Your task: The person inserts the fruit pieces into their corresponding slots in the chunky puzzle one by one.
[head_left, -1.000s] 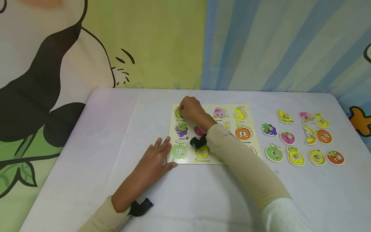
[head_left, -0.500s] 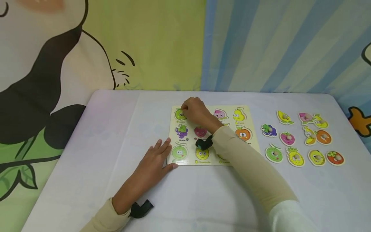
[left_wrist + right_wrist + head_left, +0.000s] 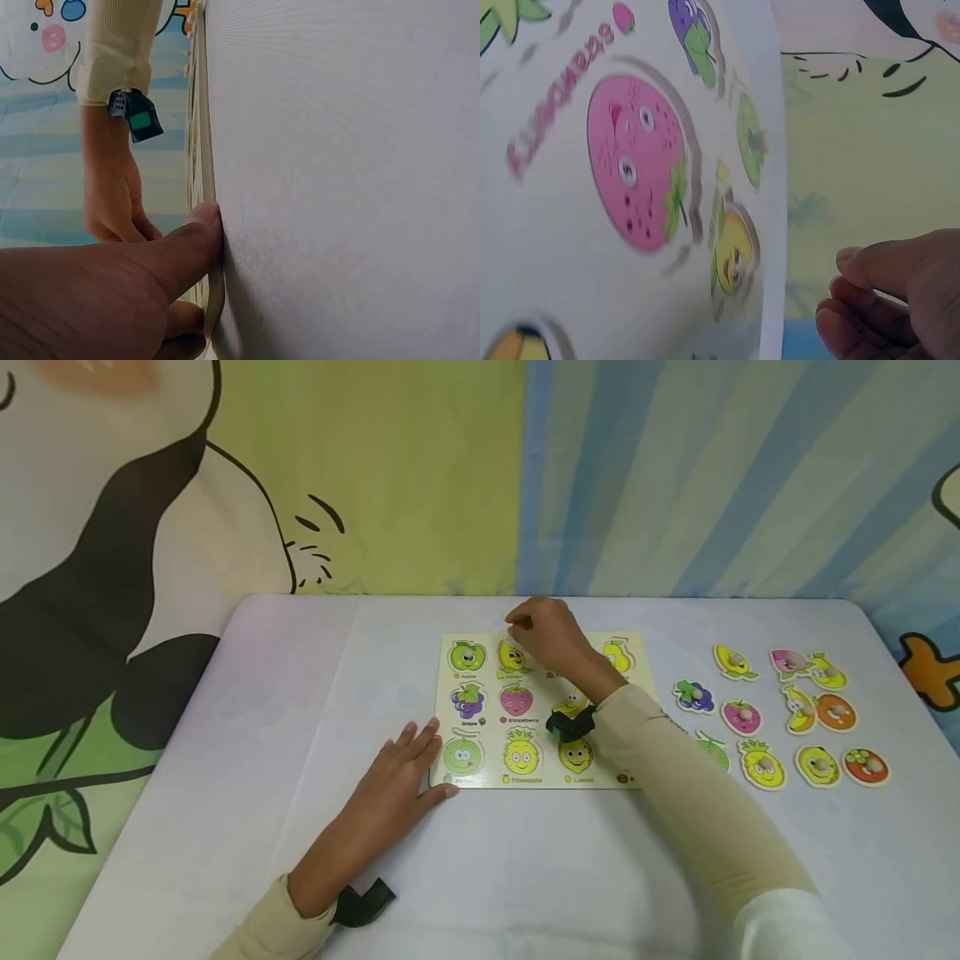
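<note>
A pale yellow fruit puzzle board (image 3: 492,745) lies on the white-covered table. My left hand (image 3: 397,777) rests at its near left corner, fingers fairly straight along the left side and thumb at the front edge. In the left wrist view the thumb (image 3: 191,244) presses on that edge. Over the far edge of the board hovers my right hand (image 3: 551,635), fingers loosely bent; the right wrist view shows nothing between the thumb and fingertips. A green apple piece (image 3: 467,656) sits in its top-left spot, its knob blurred in the right wrist view. The yellow fruit picture (image 3: 513,656) is beside it.
Several knobbed fruit pieces lie right of the board, among them grapes (image 3: 693,696), a strawberry (image 3: 742,717), a pineapple (image 3: 762,766) and an orange (image 3: 836,712). The right forearm partly covers the melon piece (image 3: 716,748). A printed cloth (image 3: 435,485) hangs behind the table.
My right hand has let go of the apple piece and moved right and up off it, its fingers loosening. My left hand has stayed at the board's corner.
</note>
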{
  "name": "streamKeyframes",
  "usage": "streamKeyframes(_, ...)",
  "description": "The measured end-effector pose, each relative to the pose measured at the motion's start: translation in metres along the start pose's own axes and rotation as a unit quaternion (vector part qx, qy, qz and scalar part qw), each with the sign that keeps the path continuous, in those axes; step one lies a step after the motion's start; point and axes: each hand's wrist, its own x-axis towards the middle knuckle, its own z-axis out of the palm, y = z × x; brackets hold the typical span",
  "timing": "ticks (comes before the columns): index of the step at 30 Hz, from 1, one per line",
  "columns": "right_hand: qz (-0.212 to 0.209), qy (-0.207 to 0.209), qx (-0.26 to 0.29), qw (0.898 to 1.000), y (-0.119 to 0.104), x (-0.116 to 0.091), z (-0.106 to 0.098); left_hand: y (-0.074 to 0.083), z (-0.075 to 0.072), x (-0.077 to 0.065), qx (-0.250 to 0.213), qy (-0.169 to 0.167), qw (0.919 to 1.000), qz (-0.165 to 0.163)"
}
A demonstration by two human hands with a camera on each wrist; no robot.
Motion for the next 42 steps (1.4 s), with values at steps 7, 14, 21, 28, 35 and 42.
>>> streamKeyframes(7,0.008,0.040,0.003,0.999,0.020,-0.013,-0.022,-0.001,-0.001,-0.001,-0.003,0.000,1.0000,0.001)
streamKeyframes(14,0.029,0.059,-0.010,0.998,0.047,-0.034,-0.048,-0.001,-0.002,-0.002,-0.002,-0.005,1.0000,-0.002)
streamKeyframes(21,0.052,0.069,-0.027,0.996,0.071,-0.058,-0.073,-0.004,-0.004,-0.002,0.002,-0.006,1.0000,-0.001)
streamKeyframes(28,0.067,0.079,-0.046,0.994,0.090,-0.078,-0.097,-0.003,-0.004,-0.002,-0.004,-0.007,1.0000,-0.003)
streamKeyframes(35,0.091,0.054,-0.075,0.991,0.119,-0.099,-0.118,-0.003,-0.005,-0.002,-0.001,-0.005,1.0000,0.004)
streamKeyframes(42,0.120,0.063,-0.084,0.987,0.148,-0.118,-0.132,-0.005,-0.005,-0.002,-0.002,-0.006,1.0000,0.006)
